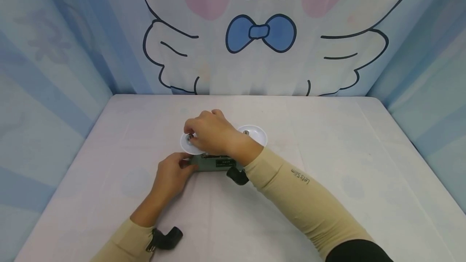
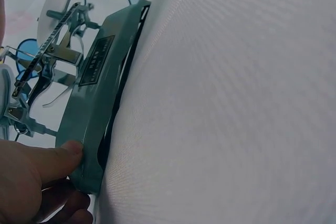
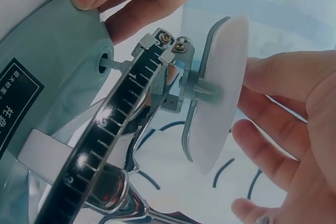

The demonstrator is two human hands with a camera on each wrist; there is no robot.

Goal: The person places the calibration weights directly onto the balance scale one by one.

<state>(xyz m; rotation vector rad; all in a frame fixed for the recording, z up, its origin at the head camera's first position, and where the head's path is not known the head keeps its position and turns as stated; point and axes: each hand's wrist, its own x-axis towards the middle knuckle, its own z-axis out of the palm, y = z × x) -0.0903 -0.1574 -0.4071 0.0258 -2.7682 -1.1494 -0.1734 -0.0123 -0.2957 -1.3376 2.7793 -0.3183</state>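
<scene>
A green pan balance [image 2: 89, 108] stands on the table, with two white pans. My left hand [image 1: 174, 175] grips the left end of its base, the thumb [image 2: 72, 148] on the green casing. My right hand [image 1: 214, 134] reaches across over the balance to the left pan [image 1: 187, 146]. Its thumb and forefinger close around the small metal screw [image 1: 190, 136] at that pan's centre; in the right wrist view the pan hides the screw. The right pan [image 1: 257, 132] lies partly behind the wrist and shows a similar screw [image 1: 246, 132].
A black graduated beam [image 3: 107, 119] runs along the front of the balance. Black curved wrist pieces [image 1: 169, 238] stick out from both sleeves. The white cloth-covered table [image 1: 327, 173] meets printed curtains [image 1: 260, 68] at the back and sides.
</scene>
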